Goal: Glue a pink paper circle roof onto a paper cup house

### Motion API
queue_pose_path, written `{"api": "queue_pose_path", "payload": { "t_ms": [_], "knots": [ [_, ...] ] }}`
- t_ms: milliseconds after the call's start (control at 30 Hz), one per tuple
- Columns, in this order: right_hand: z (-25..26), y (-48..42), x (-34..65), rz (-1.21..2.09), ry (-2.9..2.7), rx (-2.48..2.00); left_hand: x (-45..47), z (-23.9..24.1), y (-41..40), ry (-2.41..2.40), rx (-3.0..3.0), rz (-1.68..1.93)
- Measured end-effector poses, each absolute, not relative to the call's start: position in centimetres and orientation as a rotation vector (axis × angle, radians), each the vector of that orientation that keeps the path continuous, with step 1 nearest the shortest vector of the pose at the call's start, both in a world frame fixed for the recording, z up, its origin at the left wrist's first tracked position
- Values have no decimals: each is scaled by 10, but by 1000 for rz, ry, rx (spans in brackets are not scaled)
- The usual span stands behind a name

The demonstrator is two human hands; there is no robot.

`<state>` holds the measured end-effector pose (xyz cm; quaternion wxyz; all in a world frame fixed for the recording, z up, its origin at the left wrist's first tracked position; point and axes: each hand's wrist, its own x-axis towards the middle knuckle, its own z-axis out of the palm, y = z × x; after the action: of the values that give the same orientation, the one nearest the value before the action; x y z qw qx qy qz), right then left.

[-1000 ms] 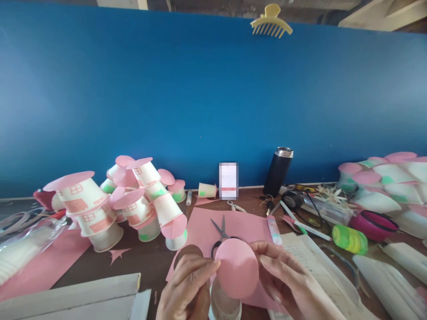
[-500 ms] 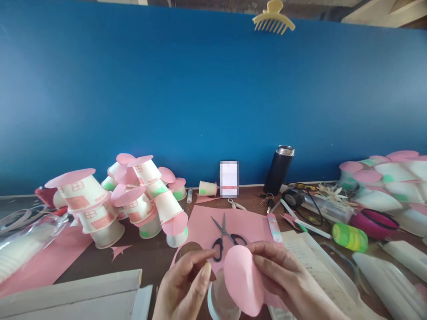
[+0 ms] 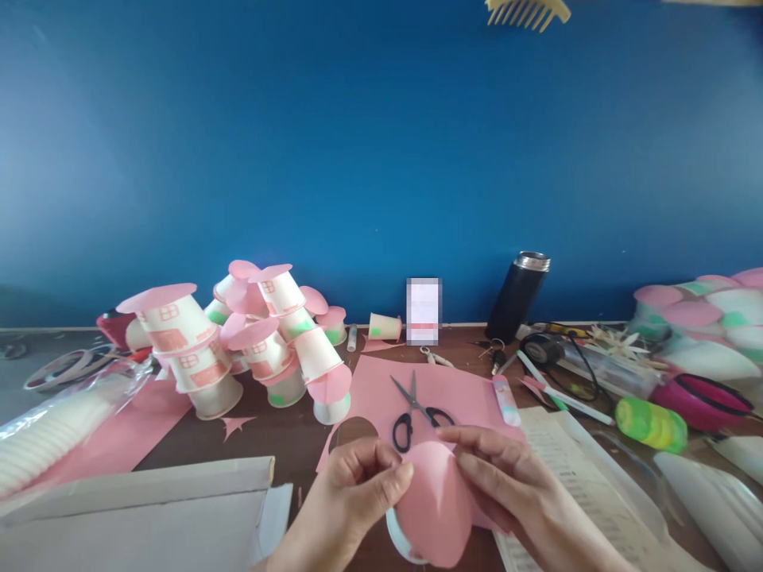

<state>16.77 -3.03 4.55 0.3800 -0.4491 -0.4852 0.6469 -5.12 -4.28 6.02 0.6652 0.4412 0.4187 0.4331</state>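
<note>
1. Pink paper disc (image 3: 432,508) is curling between both hands above the table (image 3: 280,445) (thin, light, easily creased).
2. Left hand (image 3: 351,496) and right hand (image 3: 506,488) are pinching its edges; those edges look safest to grip.

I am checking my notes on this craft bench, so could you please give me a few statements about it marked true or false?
1. Both hands hold a pink paper disc. True: the left hand and right hand pinch it from either side.
2. The scissors lie on white paper. False: they rest on a pink sheet.
3. The black flask stands near the blue wall. True.
4. The decorated paper cups are piled to the right hand's side. False: that pile is to the left.
</note>
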Motion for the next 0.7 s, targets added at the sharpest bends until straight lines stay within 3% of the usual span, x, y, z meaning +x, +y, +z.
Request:
{"api": "queue_pose_path", "payload": {
  "t_ms": [233, 700],
  "knots": [
    [46, -23, 171, 1465, -1140, -1117, -61, 61, -37, 891, 760, 928],
    [49, -28, 169, 1678, -1285, -1151, -73, 64, -31, 947, 918, 764]
  ]
}}
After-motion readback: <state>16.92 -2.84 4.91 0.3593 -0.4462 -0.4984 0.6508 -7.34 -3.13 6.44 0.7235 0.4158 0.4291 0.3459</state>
